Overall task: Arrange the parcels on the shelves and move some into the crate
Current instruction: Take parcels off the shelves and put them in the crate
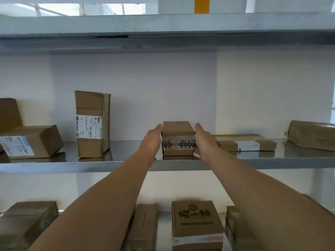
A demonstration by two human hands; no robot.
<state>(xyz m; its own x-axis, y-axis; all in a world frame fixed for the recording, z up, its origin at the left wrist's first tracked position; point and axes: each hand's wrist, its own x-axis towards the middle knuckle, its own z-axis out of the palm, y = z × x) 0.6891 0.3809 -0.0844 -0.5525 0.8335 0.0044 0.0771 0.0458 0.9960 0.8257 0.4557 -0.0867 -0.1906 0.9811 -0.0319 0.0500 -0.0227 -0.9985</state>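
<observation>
Straight ahead, a metal shelf [72,166] runs across the view, with another shelf [163,24] above it and a lower one [163,225] beneath. On the middle shelf, near its front edge, stands a small box [178,138], brown with a band of printed tape round its front.

Far to the left of the small box, a tall parcel [92,124] stands upright with a white label on its face. Farther left, a labelled parcel [36,140] lies tilted, in front of another brown parcel [9,113] leaning at the frame edge. Just to the right of the small box lies a flat parcel [244,142], and beyond that a bulkier wrapped parcel [311,134]. Below the small box, on the lower shelf, a printed carton [195,220] sits on a stack. A wrapped parcel [25,221] lies well to the lower left, and more parcels stand partly hidden behind both forearms.

Both bare arms reach up to the small box. The left hand [153,136] lies flat along its left side, fingers straight and pointing toward the back wall. The right hand [201,140] lies flat along its right side, fingers likewise straight, with the thumb at the lower front corner. The box is held between the two palms and rests on the shelf.
</observation>
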